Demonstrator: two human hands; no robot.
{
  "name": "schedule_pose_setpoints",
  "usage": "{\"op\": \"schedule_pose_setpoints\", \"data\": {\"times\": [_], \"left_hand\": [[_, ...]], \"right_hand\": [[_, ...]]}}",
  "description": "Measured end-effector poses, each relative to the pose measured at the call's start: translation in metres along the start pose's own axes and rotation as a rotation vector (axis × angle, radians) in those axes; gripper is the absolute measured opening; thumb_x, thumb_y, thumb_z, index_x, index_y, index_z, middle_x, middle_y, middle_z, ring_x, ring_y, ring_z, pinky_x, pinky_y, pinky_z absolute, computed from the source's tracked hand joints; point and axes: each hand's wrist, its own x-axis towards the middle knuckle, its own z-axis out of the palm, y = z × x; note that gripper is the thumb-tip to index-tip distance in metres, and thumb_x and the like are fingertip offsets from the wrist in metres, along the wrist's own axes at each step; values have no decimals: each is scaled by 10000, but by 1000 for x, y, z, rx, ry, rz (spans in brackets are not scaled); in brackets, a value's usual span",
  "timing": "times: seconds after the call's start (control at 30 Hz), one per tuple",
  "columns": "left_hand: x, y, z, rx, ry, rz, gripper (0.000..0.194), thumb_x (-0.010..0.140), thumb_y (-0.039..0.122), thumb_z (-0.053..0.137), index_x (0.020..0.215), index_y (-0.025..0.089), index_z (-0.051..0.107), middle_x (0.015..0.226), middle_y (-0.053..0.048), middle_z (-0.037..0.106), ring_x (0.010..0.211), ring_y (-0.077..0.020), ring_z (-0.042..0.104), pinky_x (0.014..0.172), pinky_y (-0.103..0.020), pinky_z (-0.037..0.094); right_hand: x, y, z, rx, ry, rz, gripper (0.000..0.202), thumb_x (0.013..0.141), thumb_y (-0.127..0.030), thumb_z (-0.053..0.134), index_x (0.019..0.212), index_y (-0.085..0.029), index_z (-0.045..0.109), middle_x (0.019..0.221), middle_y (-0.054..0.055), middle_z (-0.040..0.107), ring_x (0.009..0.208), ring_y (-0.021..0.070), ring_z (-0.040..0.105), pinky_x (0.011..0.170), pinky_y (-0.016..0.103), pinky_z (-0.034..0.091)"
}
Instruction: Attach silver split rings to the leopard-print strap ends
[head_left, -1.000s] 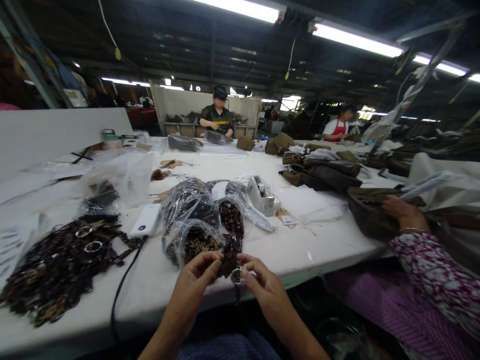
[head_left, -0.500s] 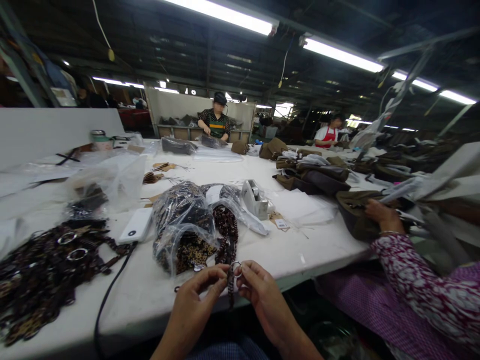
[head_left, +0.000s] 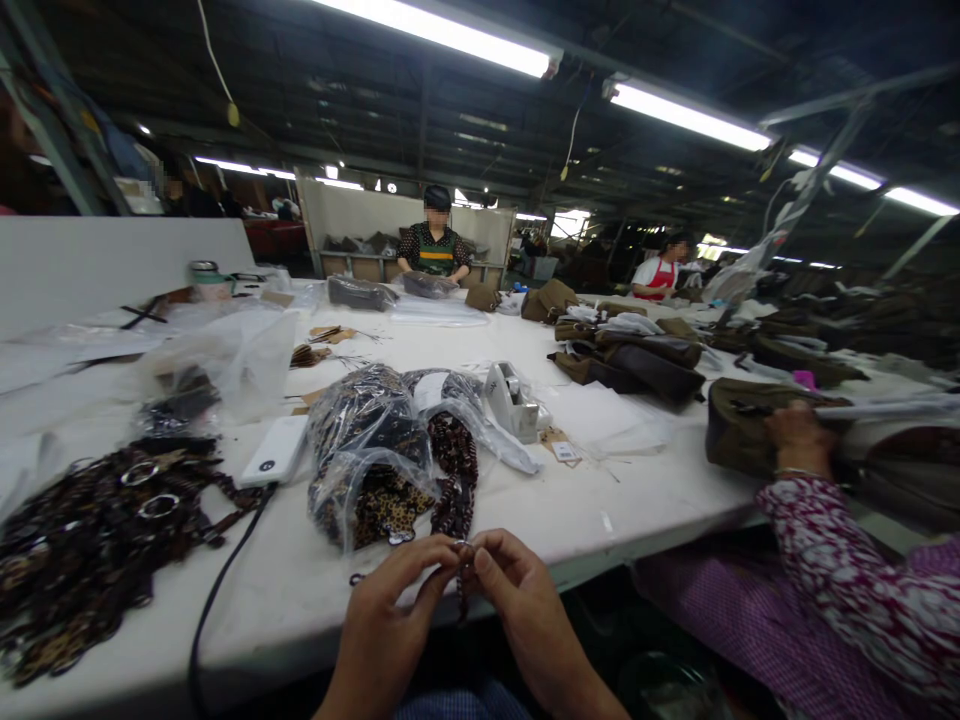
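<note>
My left hand (head_left: pixel 397 610) and my right hand (head_left: pixel 525 605) meet at the table's front edge. Between their pinched fingertips is a dark patterned strap (head_left: pixel 463 590), its lower end hanging down. A metal ring at its top is mostly covered by my fingers. Just beyond my hands lies a clear plastic bag (head_left: pixel 360 430) full of leopard-print pieces, with a dark braided strip (head_left: pixel 454 460) spilling out beside it. To the left spreads a heap of dark patterned straps (head_left: pixel 90 550) with several metal rings among them.
A white power bank (head_left: pixel 274 450) with a black cable lies left of the bag. Behind it stands a tape dispenser (head_left: pixel 514 400). At the right, a co-worker's hand (head_left: pixel 801 437) rests on a brown bag (head_left: pixel 739 425). More brown bags (head_left: pixel 637 360) are piled further back.
My fingers have closed in over the ring, which showed plainly before. My right hand has shifted slightly left. The co-worker's hand and the brown bag have moved right.
</note>
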Motion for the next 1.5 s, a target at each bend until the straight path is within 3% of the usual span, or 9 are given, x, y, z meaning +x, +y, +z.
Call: {"op": "schedule_pose_setpoints", "data": {"times": [0.23,0.37,0.57,0.67,0.97,1.23,1.5], "left_hand": [[-2,2,-2,98,61,177,115,866,230,622,849,250,734,971,-33,776,907,-214,733,804,-305,597],[-3,4,-1,99,75,221,106,856,193,637,851,255,722,959,-12,781,891,-190,742,809,-264,591],[-7,5,1,40,0,147,108,853,180,639,843,258,712,999,-4,778,932,-177,734,849,-236,567],[-7,6,0,1,-26,85,96,856,205,635,814,248,710,997,-15,771,956,-184,721,871,-245,555],[-9,2,-3,-101,-90,-159,112,845,321,653,848,248,737,954,-21,779,939,-212,720,877,-280,557],[-4,4,-3,-143,-56,-27,88,807,230,681,760,248,753,879,-24,759,877,-191,707,831,-256,554],[-5,-5,-6,-225,-166,-72,89,750,173,726,716,244,770,772,-16,748,761,-165,701,737,-224,551]], "right_hand": [[-3,5,0,-19,-4,-35,244,834,-391,736,920,-171,678,887,39,665,782,149,602,742,264,490],[-3,6,1,-2,34,-23,255,831,-402,736,901,-166,670,860,31,652,702,122,572,642,228,484],[-3,0,3,-28,99,-7,304,894,-471,636,880,-169,611,680,-11,608,546,82,525,493,169,415],[-4,-2,3,-102,109,-31,328,906,-502,601,906,-175,573,697,-5,627,488,74,538,437,160,380],[-5,-3,-3,-425,182,-95,328,907,-483,589,976,-166,629,631,0,625,507,112,574,492,190,454],[-10,-10,-1,-646,125,-187,236,913,-376,577,881,-165,679,626,-3,615,515,113,551,533,204,447],[-13,-13,-5,-508,-39,54,309,894,-431,589,827,-135,648,554,-31,548,429,82,482,434,178,377]]}}
